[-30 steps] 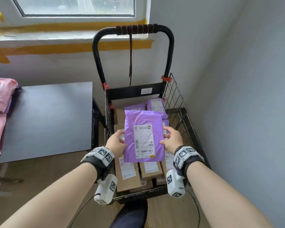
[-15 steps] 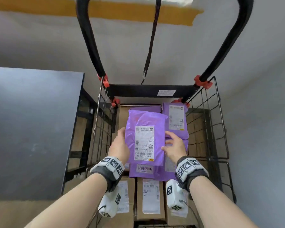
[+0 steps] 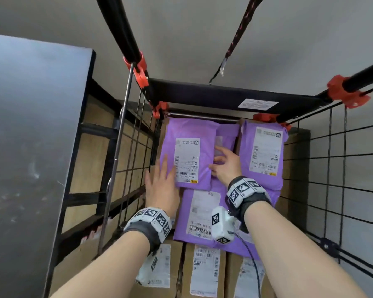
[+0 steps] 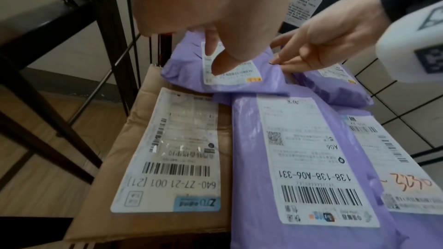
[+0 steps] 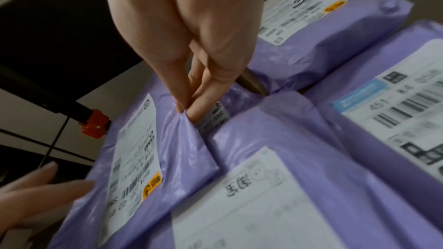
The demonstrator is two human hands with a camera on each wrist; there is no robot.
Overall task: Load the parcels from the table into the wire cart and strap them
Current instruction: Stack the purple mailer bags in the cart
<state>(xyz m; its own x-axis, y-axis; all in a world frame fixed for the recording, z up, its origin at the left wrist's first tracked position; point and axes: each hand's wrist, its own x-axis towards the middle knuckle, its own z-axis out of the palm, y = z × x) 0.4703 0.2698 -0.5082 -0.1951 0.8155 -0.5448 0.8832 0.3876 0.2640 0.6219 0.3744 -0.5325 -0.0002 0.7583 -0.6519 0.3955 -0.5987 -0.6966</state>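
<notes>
Setting: grey-walled corner, dark flat-topped table (image 3: 30,130) standing on the left, black wire-mesh cart with orange clamps (image 3: 342,168) standing against the wall.

Right fingertips (image 5: 189,107): lying straight and close together, pressing into the right edge of the small purple plastic mailer bag with a white label (image 3: 187,155), whose film is puckering under them. No pinch is showing in the right wrist view. Right hand (image 3: 226,164) is reaching in from above.

Left fingers (image 3: 162,166): lying straight and together, flat along the mailer's left edge. Left hand (image 3: 159,188) is holding nothing.

Mailer: lying label-up at the cart's far left, overlapping a long purple mailer with a barcode label (image 4: 307,158) and sitting just beside another purple mailer at the far right (image 3: 263,155). Brown cardboard boxes with white labels (image 3: 205,269) are forming the layer beneath.

Strap: a black-and-red woven cord (image 3: 239,31) is hanging loose from the handle, well above the load.

Handling note, as judgement: the step in hand is seating this mailer. Flat pressure from both sides seems right, since the film looks slippery and soft; squaring it against the back bar and pressing air out should be keeping the top layer level for the cord. A bag left overlapping and tilted is likely to slide once strapped.
</notes>
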